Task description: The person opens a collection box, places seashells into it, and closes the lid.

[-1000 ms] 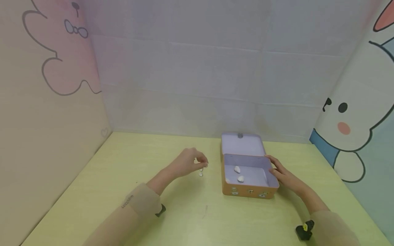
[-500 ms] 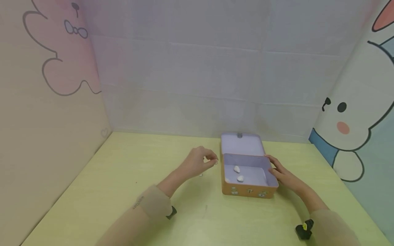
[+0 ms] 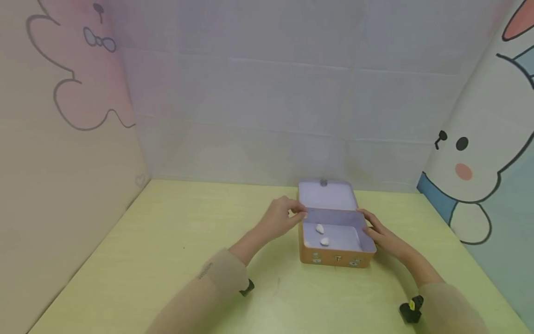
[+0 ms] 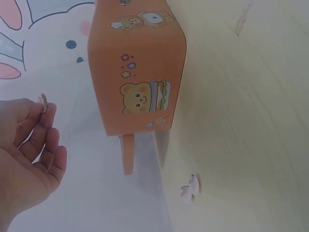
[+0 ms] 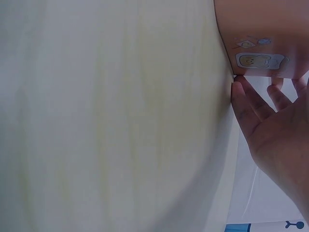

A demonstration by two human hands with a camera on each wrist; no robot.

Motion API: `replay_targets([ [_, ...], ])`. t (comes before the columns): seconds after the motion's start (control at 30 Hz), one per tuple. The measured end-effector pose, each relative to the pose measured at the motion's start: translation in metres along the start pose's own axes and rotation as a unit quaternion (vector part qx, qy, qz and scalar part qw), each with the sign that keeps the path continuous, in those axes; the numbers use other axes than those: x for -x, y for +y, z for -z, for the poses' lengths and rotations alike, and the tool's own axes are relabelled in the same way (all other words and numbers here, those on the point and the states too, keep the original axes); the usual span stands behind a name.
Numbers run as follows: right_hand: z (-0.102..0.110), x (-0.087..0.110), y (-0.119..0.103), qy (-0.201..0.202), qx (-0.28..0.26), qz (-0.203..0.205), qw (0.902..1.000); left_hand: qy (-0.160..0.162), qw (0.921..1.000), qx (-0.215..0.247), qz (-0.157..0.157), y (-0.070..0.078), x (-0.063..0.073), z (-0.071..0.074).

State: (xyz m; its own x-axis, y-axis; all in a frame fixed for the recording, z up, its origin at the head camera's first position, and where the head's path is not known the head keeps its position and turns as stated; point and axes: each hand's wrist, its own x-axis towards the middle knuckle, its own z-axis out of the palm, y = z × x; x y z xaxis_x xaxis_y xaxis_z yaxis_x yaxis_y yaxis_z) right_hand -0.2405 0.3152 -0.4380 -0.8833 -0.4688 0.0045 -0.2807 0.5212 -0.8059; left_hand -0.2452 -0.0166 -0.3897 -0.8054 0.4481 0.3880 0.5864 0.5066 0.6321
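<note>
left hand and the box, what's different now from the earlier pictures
The left hand has moved right, from above the table to the left edge of the box, still pinching a small white piece; nothing visibly let go. The right hand stays at the box's right side, the lid stays open, and the white pieces inside lie as before.

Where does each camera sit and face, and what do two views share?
Head: on the head, facing forward and down at the table and open box; left grip, right grip and sleeves show.
Left wrist: on that wrist, facing the box's left side and table; the left grip, pinching a small pale piece, shows.
Right wrist: on that wrist, facing the table and box's right side; the right grip shows.
Shared by head and left wrist: the box and left grip.
</note>
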Motion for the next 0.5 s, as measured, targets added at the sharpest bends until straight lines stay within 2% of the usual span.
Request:
replay_targets([
  [0.2,0.000,-0.003,0.001,0.000,-0.001,-0.001,1.0000,-0.019,0.9997,-0.002,0.018,-0.009,-0.005,-0.017],
  [0.37,0.000,-0.003,0.002,0.000,-0.004,-0.009,1.0000,-0.031,0.9995,-0.006,0.004,-0.014,-0.009,-0.029],
  [0.5,0.000,-0.003,0.004,0.001,-0.006,-0.010,0.9999,-0.044,0.9990,0.006,0.005,-0.010,-0.011,-0.034],
])
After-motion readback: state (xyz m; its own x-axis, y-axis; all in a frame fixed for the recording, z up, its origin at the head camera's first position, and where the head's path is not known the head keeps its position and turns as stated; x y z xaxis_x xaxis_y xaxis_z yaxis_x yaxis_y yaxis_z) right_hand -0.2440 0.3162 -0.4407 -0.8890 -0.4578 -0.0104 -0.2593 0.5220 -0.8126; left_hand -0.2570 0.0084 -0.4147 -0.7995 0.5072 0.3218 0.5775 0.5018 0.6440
